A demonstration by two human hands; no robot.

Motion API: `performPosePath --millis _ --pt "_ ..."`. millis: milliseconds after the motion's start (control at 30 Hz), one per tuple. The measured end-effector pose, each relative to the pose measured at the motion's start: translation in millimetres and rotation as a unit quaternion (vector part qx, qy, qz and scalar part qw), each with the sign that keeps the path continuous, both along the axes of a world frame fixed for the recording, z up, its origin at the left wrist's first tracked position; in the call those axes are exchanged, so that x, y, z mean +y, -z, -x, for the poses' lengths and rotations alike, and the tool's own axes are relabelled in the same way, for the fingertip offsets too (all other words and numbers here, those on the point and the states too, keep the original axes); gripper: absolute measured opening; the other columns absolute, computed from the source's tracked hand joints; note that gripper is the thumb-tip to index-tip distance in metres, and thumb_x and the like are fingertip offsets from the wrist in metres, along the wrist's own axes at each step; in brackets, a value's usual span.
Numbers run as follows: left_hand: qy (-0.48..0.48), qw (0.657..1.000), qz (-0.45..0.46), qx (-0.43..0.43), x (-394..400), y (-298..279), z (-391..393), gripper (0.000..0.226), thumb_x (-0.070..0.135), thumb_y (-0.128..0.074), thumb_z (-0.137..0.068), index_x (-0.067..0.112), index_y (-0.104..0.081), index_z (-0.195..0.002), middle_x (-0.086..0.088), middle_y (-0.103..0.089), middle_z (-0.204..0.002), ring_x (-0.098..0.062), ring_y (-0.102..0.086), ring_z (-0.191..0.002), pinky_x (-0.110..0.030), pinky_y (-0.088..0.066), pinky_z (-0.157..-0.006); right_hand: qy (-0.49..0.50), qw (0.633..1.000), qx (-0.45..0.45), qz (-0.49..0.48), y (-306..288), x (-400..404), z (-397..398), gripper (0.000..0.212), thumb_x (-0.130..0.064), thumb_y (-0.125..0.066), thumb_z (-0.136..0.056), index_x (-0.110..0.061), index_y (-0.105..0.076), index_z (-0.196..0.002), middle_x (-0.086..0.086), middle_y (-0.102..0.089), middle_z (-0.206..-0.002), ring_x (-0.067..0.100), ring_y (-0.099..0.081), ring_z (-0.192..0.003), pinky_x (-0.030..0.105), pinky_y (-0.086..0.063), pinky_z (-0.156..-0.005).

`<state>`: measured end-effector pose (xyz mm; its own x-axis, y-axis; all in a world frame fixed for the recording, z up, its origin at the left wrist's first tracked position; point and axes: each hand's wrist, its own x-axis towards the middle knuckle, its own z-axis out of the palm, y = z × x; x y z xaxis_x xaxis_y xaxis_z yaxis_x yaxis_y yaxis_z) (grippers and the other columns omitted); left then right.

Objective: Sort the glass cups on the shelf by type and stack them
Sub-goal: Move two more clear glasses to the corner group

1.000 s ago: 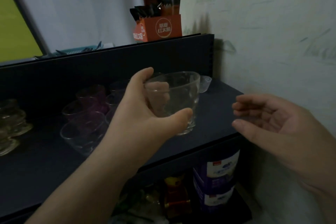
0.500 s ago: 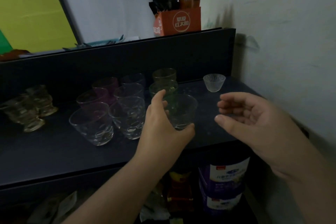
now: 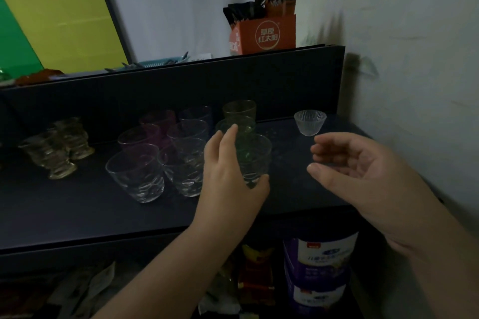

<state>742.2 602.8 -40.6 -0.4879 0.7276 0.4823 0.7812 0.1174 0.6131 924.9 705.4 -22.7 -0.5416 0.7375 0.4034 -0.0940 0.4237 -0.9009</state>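
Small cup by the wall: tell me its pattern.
The small cup is clear glass with fine vertical ribs, seen best in the head view.

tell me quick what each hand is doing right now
Left hand: grips the clear glass cup, which looks set down on the shelf.
Right hand: open, fingers loosely curled, holding nothing.

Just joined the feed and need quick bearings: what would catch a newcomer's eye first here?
The left hand gripping a clear glass cup at the front of the dark shelf, with the right hand open beside it. Left of them, a cluster of clear and tinted cups. A small ribbed cup stands alone at the back right, and an orange box sits on top.
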Motion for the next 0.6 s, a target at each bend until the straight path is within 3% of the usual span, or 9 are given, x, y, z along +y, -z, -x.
performPosePath --millis 133,267,367,467,600 --pt "-0.004 0.998 -0.014 0.053 -4.5 -6.0 -7.9 0.094 0.036 -0.075 -0.085 0.036 -0.013 -0.155 0.016 -0.006 -0.162 -0.008 -0.005 -0.151 -0.027 -0.022 -0.118 -0.004 1.0 0.002 -0.005 -1.9 3.7 0.0 0.057 -0.051 -0.077 -0.057 -0.035 -0.069 -0.111 -0.015 -0.075 -0.11 0.005 -0.07 -0.104 0.031 -0.054 -0.091" --pt "-0.008 0.993 -0.032 0.116 -19.9 -28.9 -8.9 0.092 0.045 -0.069 -0.085 0.031 -0.012 -0.157 0.014 -0.01 -0.164 -0.003 0.002 -0.152 -0.019 -0.009 -0.115 0.002 1.0 0.01 -0.027 -8.8 8.5 5.0 0.056 -0.056 -0.075 -0.055 -0.039 -0.068 -0.108 -0.018 -0.074 -0.109 0.004 -0.07 -0.105 0.03 -0.054 -0.091" --pt "-0.049 0.992 -0.043 0.112 -38.1 -49.0 5.4 0.09 0.051 -0.064 -0.081 0.031 -0.02 -0.156 0.012 -0.025 -0.16 -0.006 -0.016 -0.15 -0.025 -0.021 -0.118 0.011 0.998 0.024 -0.049 -14.6 13.5 16.1 0.049 -0.061 -0.081 -0.063 -0.041 -0.068 -0.107 -0.016 -0.074 -0.11 0.006 -0.069 -0.107 0.033 -0.054 -0.093" --pt "-0.081 0.989 -0.057 0.111 -59.3 -60.8 30.7 0.083 0.052 -0.065 -0.078 0.028 -0.035 -0.152 0.016 -0.041 -0.146 -0.009 -0.043 -0.135 -0.031 -0.039 -0.108 0.035 0.996 0.05 -0.07 -16.6 9.7 34.1 0.048 -0.059 -0.081 -0.068 -0.042 -0.066 -0.11 -0.011 -0.072 -0.111 0.006 -0.067 -0.109 0.033 -0.055 -0.093" --pt "-0.117 0.983 -0.084 0.112 -97.3 -60.9 67.8 0.076 0.05 -0.069 -0.083 0.025 -0.041 -0.149 0.02 -0.04 -0.139 -0.009 -0.046 -0.131 -0.034 -0.042 -0.108 0.023 0.992 0.072 -0.103 -22.1 -21.0 67.6 0.043 -0.052 -0.077 -0.075 -0.045 -0.061 -0.115 -0.014 -0.068 -0.115 0.006 -0.065 -0.114 0.032 -0.056 -0.091"
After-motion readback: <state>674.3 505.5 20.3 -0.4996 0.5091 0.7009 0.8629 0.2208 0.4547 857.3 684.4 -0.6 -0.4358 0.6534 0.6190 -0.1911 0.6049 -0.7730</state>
